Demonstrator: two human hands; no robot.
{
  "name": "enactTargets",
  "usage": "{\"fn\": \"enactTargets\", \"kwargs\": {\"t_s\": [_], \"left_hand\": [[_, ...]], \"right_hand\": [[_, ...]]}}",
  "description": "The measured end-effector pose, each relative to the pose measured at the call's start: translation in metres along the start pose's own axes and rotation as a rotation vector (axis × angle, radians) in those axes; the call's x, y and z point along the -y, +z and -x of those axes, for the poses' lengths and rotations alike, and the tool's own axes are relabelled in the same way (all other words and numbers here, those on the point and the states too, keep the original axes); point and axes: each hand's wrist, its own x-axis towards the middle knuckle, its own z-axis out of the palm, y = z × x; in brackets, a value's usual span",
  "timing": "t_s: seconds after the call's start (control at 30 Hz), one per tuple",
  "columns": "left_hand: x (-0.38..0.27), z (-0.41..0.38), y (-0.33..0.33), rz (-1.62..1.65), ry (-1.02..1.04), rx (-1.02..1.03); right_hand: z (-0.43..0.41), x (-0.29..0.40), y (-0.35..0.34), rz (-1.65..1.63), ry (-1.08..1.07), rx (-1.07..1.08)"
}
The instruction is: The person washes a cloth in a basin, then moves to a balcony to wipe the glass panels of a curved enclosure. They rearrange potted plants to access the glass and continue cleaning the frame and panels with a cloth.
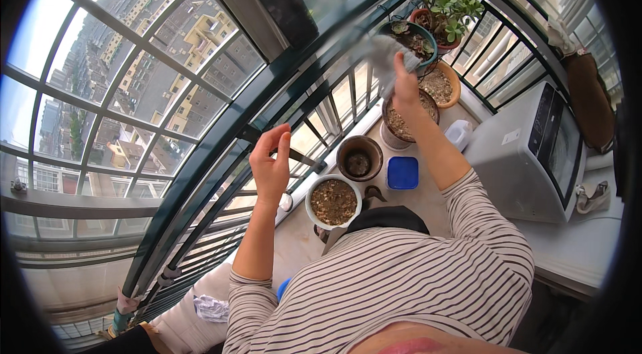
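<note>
A grey cloth (388, 60), blurred by motion, is gripped in my right hand (407, 85) near the dark green balcony railing (331, 48). Below that hand stands a brown pot of dry soil (398, 123). My left hand (271, 163) is raised beside the railing, fingers bent with thumb and forefinger apart, and nothing shows in it. Under and to the right of it are a white pot of soil (333, 202) and a brown glazed pot (359, 158).
A blue-lidded container (403, 173) and a translucent plastic jug (458, 134) stand on the floor. An orange pot (444, 84) and a jade plant (446, 5) line the far corner. A washing machine (521, 153) is at right, barred windows (115, 73) at left. Crumpled paper (211, 308) lies lower left.
</note>
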Motion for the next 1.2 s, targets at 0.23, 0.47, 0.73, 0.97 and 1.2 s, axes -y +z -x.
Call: {"fn": "enactTargets", "kwargs": {"t_s": [0.23, 0.47, 0.73, 0.97, 1.2], "left_hand": [[-0.015, -0.165, 0.023, 0.206, -0.107, -0.130], [-0.011, -0.215, 0.051, 0.294, -0.198, -0.093], [-0.005, -0.208, 0.049, 0.111, 0.014, -0.268], [-0.020, -0.125, -0.063, 0.347, -0.017, -0.518], [-0.023, 0.034, -0.225, 0.268, 0.002, -0.801]], "right_hand": [[-0.178, 0.067, 0.052, 0.882, -0.617, -0.018], [-0.219, 0.020, 0.045, 1.386, -0.751, -0.064], [-0.191, 0.010, 0.059, 1.415, -0.920, 0.007], [-0.068, -0.033, 0.123, 1.155, -1.031, 0.239], [0.111, -0.083, 0.221, 0.903, -0.989, 0.561]]}}
